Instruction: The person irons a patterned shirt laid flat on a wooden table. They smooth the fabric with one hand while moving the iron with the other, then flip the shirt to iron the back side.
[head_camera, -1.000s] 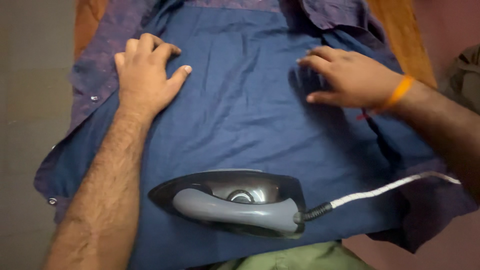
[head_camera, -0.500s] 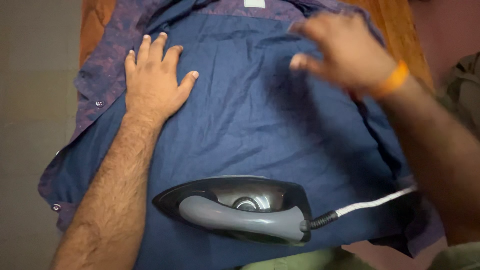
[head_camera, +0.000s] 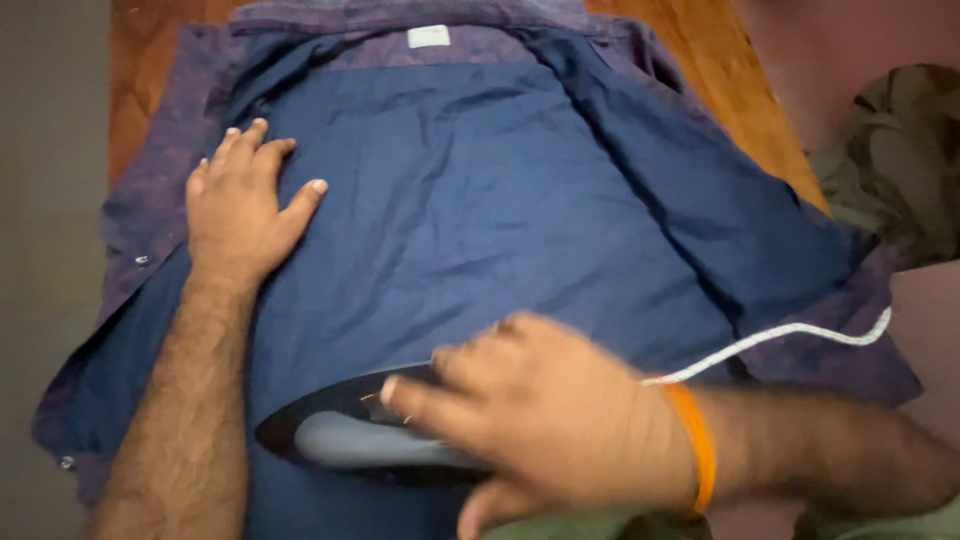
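Our left hand (head_camera: 235, 215) lies open and flat on the blue shirt (head_camera: 480, 210) spread over the board; our right hand (head_camera: 540, 420) covers the grey handle of the iron (head_camera: 330, 440) at the near hem, but blur means we cannot tell if it's gripping. Risk: the iron sitting flat could scorch the cloth, and the white cord (head_camera: 790, 335) could snag the right front. A small white rectangular label (head_camera: 428, 36) sits at the collar.

Dim, warm indoor light, no glare. My right hand (head_camera: 540, 415) smeared by motion blur over iron (head_camera: 345, 435). My left hand (head_camera: 240, 205) sharper on shirt (head_camera: 480, 200). Soft shadows in folds; corners darker, slightly soft.
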